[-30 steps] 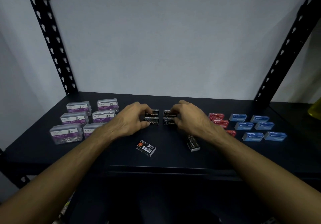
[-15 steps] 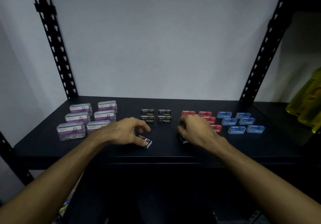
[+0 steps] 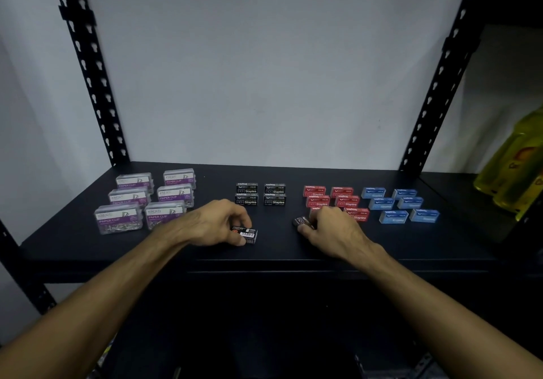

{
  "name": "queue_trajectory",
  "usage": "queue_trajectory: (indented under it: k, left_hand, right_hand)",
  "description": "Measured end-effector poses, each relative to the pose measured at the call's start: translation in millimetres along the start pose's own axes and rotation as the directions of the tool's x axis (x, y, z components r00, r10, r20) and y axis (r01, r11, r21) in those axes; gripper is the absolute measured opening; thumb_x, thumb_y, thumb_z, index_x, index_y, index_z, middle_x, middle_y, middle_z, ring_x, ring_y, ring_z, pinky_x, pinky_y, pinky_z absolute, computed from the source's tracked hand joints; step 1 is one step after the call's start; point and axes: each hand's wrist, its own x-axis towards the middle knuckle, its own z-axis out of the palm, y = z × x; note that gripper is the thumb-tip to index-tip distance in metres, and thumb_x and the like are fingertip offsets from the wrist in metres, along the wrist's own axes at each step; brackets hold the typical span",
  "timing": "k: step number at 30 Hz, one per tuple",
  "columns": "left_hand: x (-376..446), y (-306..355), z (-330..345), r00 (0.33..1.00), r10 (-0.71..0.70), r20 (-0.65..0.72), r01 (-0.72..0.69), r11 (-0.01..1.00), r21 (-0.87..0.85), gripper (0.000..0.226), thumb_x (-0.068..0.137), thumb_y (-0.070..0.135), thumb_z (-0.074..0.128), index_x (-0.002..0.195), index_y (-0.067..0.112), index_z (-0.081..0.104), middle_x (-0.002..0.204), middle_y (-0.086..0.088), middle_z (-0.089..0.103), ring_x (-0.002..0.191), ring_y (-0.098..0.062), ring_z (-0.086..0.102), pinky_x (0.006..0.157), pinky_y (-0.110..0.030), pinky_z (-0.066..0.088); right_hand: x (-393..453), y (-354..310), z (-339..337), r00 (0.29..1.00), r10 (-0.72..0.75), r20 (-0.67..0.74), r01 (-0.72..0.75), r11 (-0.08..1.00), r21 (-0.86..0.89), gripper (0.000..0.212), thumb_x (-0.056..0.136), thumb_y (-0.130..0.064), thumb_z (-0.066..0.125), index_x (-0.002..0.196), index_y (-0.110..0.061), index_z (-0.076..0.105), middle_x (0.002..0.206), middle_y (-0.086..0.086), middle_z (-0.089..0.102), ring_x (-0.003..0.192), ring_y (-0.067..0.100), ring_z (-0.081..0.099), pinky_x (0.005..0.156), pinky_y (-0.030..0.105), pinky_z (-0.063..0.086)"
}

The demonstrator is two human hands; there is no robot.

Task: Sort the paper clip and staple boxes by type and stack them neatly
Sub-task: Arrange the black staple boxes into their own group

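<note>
On the black shelf (image 3: 264, 255), several clear paper clip boxes (image 3: 147, 199) with purple labels sit at the left. Black staple boxes (image 3: 260, 195) form a small block at the centre back. Red staple boxes (image 3: 332, 199) and blue staple boxes (image 3: 396, 203) lie to the right. My left hand (image 3: 217, 221) grips a loose black staple box (image 3: 248, 234) near the front, barcode side up. My right hand (image 3: 329, 228) pinches another loose black staple box (image 3: 301, 221), mostly hidden under the fingers.
Black perforated uprights (image 3: 88, 69) stand at both back corners before a white wall. Yellow bottles (image 3: 517, 167) stand on the neighbouring shelf at the far right. The shelf's front edge (image 3: 264, 270) runs just behind my wrists.
Both hands left the centre block of black staple boxes and came forward onto the two loose black boxes, which they now hold. The camera view shifted left.
</note>
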Motion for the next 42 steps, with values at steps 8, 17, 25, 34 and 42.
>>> queue_trajectory:
  k: [8, 17, 25, 34, 42]
  left_hand:
    - [7.2, 1.1, -2.8, 1.000, 0.015, 0.002, -0.015, 1.000, 0.004, 0.025, 0.096, 0.038, 0.059, 0.113, 0.026, 0.071, 0.100, 0.014, 0.062, 0.092, -0.002, 0.059, 0.078, -0.018, 0.044]
    - [16.3, -5.8, -0.9, 0.999, 0.049, -0.020, -0.051, 0.994, -0.092, 0.019, 0.099, 0.030, 0.055, 0.112, 0.027, 0.068, 0.089, 0.012, 0.067, 0.072, -0.004, 0.061, 0.070, -0.022, 0.049]
    - [15.0, -3.4, -4.6, 0.998, 0.052, 0.025, -0.049, 0.994, -0.100, 0.019, 0.099, 0.027, 0.055, 0.114, 0.025, 0.067, 0.089, 0.006, 0.068, 0.074, -0.010, 0.063, 0.064, -0.013, 0.049]
    - [12.2, -2.5, -1.2, 0.999, 0.018, -0.027, -0.020, 0.997, -0.074, 0.020, 0.093, 0.025, 0.065, 0.112, 0.029, 0.069, 0.078, 0.011, 0.059, 0.067, -0.003, 0.052, 0.063, -0.014, 0.042]
    - [13.6, -5.7, 2.6, 0.996, -0.008, -0.090, 0.003, 0.998, -0.061, 0.016, 0.091, 0.028, 0.068, 0.106, 0.032, 0.068, 0.082, 0.006, 0.067, 0.076, -0.016, 0.064, 0.070, -0.027, 0.052]
  right_hand:
    - [8.9, 0.2, 3.0, 0.996, -0.089, 0.012, 0.088, 0.994, 0.064, 0.028, 0.092, -0.042, 0.060, 0.105, -0.018, 0.066, 0.098, 0.000, 0.070, 0.087, 0.019, 0.064, 0.072, 0.031, 0.050]
    - [11.6, 5.3, 4.1, 0.989, -0.147, -0.004, 0.146, 0.982, 0.122, 0.029, 0.092, -0.039, 0.062, 0.112, -0.019, 0.067, 0.106, -0.001, 0.071, 0.093, 0.017, 0.065, 0.083, 0.036, 0.055]
    - [10.5, 5.9, 4.6, 0.979, -0.199, -0.036, 0.202, 0.966, 0.164, 0.024, 0.087, -0.034, 0.069, 0.105, -0.020, 0.062, 0.106, -0.004, 0.062, 0.092, 0.015, 0.060, 0.077, 0.029, 0.048]
    - [10.1, 8.0, 9.4, 0.963, -0.263, -0.050, 0.268, 0.941, 0.209, 0.025, 0.086, -0.024, 0.072, 0.107, -0.020, 0.058, 0.106, -0.006, 0.060, 0.093, 0.009, 0.057, 0.078, 0.022, 0.046]
    - [13.8, 2.3, 11.9, 0.956, -0.289, -0.048, 0.292, 0.931, 0.220, 0.014, 0.088, -0.011, 0.065, 0.097, -0.019, 0.058, 0.089, -0.005, 0.065, 0.080, 0.012, 0.060, 0.068, 0.024, 0.045]
